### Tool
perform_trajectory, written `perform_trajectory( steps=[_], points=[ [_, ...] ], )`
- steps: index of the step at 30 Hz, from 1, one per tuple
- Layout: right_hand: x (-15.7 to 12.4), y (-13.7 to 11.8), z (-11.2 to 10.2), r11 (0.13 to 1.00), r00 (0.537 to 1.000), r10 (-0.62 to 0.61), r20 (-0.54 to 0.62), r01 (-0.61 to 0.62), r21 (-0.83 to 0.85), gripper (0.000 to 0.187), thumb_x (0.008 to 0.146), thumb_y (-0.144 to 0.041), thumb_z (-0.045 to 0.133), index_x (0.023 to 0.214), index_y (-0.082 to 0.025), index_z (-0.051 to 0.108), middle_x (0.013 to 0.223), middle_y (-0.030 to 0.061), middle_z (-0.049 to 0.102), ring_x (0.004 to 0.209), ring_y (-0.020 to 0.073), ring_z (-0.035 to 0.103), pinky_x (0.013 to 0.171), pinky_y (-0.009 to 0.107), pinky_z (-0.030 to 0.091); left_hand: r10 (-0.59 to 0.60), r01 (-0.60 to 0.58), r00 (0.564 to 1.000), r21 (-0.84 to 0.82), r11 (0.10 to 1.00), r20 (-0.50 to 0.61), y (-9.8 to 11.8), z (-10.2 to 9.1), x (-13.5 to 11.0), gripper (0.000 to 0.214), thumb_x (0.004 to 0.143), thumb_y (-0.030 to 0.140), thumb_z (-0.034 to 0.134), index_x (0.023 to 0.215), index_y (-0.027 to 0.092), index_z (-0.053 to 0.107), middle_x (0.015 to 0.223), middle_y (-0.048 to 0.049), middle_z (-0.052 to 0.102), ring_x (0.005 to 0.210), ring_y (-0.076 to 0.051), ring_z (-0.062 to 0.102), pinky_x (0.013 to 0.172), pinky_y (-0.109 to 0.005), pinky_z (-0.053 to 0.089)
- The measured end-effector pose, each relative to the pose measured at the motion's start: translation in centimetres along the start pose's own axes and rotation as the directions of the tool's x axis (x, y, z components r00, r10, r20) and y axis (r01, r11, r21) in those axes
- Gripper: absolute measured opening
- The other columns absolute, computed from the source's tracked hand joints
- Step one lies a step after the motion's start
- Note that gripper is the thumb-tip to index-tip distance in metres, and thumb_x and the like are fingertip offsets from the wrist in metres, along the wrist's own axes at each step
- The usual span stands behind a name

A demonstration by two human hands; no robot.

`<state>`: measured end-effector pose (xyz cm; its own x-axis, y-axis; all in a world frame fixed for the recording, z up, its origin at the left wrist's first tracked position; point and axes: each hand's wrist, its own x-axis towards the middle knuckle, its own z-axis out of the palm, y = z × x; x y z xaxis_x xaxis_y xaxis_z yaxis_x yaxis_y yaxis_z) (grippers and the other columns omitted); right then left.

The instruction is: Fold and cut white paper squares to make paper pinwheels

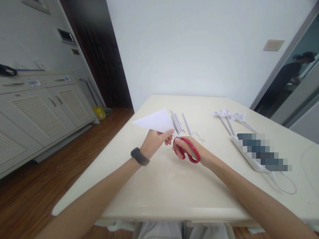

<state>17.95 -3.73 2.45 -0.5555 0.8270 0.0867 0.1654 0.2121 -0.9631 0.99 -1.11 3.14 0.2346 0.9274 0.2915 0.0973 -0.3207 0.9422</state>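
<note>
My left hand (157, 141), with a dark band on its wrist, pinches a white triangular sheet of paper (157, 120) near its right corner. Held in my right hand (188, 146) is a pair of red-handled scissors (193, 154), my fingers through the loops. The blades point away from me and stand apart, with the paper's right corner at them. Both hands are close together above the table. Just behind them lie several thin white paper rolls (177, 121) and a single thicker roll (187, 123).
White paper pinwheels (225, 114) on sticks lie at the table's right. Nearer me is a pixelated object (261, 152) on a white base (245, 154) with a cable (284, 190). Small white bits (201, 137) lie behind my right hand. A person (284, 76) is beyond the doorway.
</note>
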Motion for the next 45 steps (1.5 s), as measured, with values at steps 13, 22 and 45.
perform_trajectory(
  steps=[13,22,45],
  points=[
    [0.25,0.25,0.0,0.994,0.999,-0.023,0.032,0.019,0.104,0.038,0.09,-0.044,0.037,0.074,-0.015,0.056,0.062,0.0005,0.052,0.055,0.0108,0.046,0.059,0.027,0.039,0.033,-0.035,0.998,-0.041,0.999,-0.06,0.05,0.22,-0.1,0.023,0.078,0.03,0.056,0.061,0.014,0.054,0.05,0.0009,0.053,0.05,-0.012,0.05,0.053,-0.026,0.042],
    [0.34,0.37,-0.04,0.995,0.999,-0.025,0.029,0.022,0.092,0.037,0.09,-0.041,0.039,0.07,-0.015,0.056,0.061,-0.0005,0.05,0.055,0.0104,0.046,0.059,0.027,0.039,0.034,-0.033,0.998,0.026,0.999,-0.044,-0.01,0.04,-0.16,0.026,0.079,0.032,0.055,0.061,0.014,0.053,0.052,0.0005,0.054,0.05,-0.012,0.051,0.055,-0.026,0.044],
    [0.09,0.24,0.27,0.999,0.999,-0.034,0.003,0.034,0.027,0.038,0.09,-0.043,0.036,0.071,-0.015,0.054,0.055,-0.0001,0.051,0.052,0.0109,0.046,0.05,0.023,0.036,0.012,-0.012,1.0,0.035,0.999,0.006,-0.03,0.22,-0.23,0.027,0.078,0.031,0.054,0.058,0.013,0.055,0.056,-0.0022,0.057,0.051,-0.012,0.05,0.053,-0.025,0.043]
  ],
)
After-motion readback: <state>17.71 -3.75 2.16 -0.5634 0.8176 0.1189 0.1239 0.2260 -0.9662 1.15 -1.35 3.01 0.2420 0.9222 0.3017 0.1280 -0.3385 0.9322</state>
